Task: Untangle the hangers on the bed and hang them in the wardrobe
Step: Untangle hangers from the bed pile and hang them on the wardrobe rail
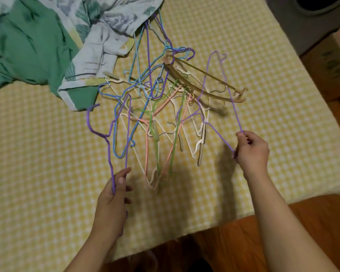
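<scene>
While gripping one purple wire hanger at its lower corner, left hand curled round the wire, thumb up along it, hook end pointing up-left above the yellow checked bed cover. Right hand pinching the corner of a second purple hanger, fingers closed on the wire; long side running up toward its hook at the far right of the pile, other side leading back into the tangle. Both held hangers threaded through the heap.

Tangled pile of hangers lying mid-bed between and beyond the two hands: blue, light blue, purple, green, pink and cream wire or plastic pieces crossing one another. Two brown curved hangers resting at upper right of heap, overlapped by the right-hand purple wire. Green and pink hangers reaching nearest the viewer, tips close to the left hand but apart from it.

Crumpled green and leaf-print bedding at upper left, its edge lying over the far ends of several blue and purple hangers. Wooden floor seen past the near bed corner; cardboard boxes at right, beside the bed.
</scene>
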Demonstrator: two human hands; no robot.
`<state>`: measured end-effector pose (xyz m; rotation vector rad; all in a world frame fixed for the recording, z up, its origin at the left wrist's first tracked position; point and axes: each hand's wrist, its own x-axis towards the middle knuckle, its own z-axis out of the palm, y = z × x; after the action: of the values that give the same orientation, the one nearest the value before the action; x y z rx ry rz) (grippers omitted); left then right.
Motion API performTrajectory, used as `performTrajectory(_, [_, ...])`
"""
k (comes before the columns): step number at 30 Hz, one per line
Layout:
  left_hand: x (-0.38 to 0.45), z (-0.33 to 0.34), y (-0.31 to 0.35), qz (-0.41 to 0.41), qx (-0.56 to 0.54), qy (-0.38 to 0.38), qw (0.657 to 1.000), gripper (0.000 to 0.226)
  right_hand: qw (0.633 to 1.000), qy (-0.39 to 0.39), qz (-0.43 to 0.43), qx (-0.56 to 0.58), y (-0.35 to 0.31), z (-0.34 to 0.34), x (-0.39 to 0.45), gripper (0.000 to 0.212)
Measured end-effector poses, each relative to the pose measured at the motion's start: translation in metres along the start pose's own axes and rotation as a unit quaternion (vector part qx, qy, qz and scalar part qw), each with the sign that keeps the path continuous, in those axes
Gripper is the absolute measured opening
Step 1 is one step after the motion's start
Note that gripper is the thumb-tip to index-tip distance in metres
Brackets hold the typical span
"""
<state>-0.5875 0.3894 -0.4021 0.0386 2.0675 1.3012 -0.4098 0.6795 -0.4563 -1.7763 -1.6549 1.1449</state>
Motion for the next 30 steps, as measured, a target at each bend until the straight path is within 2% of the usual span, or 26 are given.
performTrajectory(2, [-0.002,0.008,0.003,0.016,0.028,0.016,0.999,0.02,0.999,-0.023,-0.034,-0.034,-0.001,-0.005,-0.01,0.019])
performTrajectory(4, [-0.005,0.018,0.003,0.076,0.095,0.034,0.992,0.024,0.997,-0.029,-0.055,-0.041,-0.003,-0.014,-0.022,0.023])
performTrajectory(6, [-0.011,0.026,-0.005,0.108,0.151,0.058,0.981,0.004,0.999,-0.035,-0.025,-0.01,-0.008,-0.026,-0.033,0.023])
performTrajectory(9, [-0.021,0.034,-0.011,0.059,0.204,0.114,0.97,0.026,0.996,-0.048,0.052,0.056,-0.016,-0.041,-0.044,0.016])
performTrajectory(12, [-0.03,0.029,0.011,0.065,0.209,0.16,0.963,0.039,0.991,-0.062,0.082,0.086,-0.032,-0.057,-0.046,0.016])
performTrajectory(15, [-0.029,0.024,0.039,0.033,0.17,0.16,0.972,0.047,0.987,-0.09,0.097,0.096,-0.048,-0.069,-0.044,0.015])
performTrajectory(18, [-0.026,0.023,0.071,-0.012,0.171,0.159,0.972,0.031,0.984,-0.119,0.1,0.091,-0.058,-0.076,-0.042,0.011])
performTrajectory(20, [-0.024,0.025,0.093,-0.024,0.171,0.164,0.971,0.039,0.981,-0.131,0.106,0.093,-0.061,-0.084,-0.039,0.011])
performTrajectory(24, [-0.021,0.043,0.124,-0.044,0.121,0.113,0.985,0.041,0.982,-0.123,0.113,0.091,-0.055,-0.096,-0.032,0.013])
performTrajectory(30, [-0.048,0.073,0.141,-0.026,0.152,0.076,0.985,0.034,0.976,-0.137,0.133,0.104,-0.053,-0.112,-0.045,0.013])
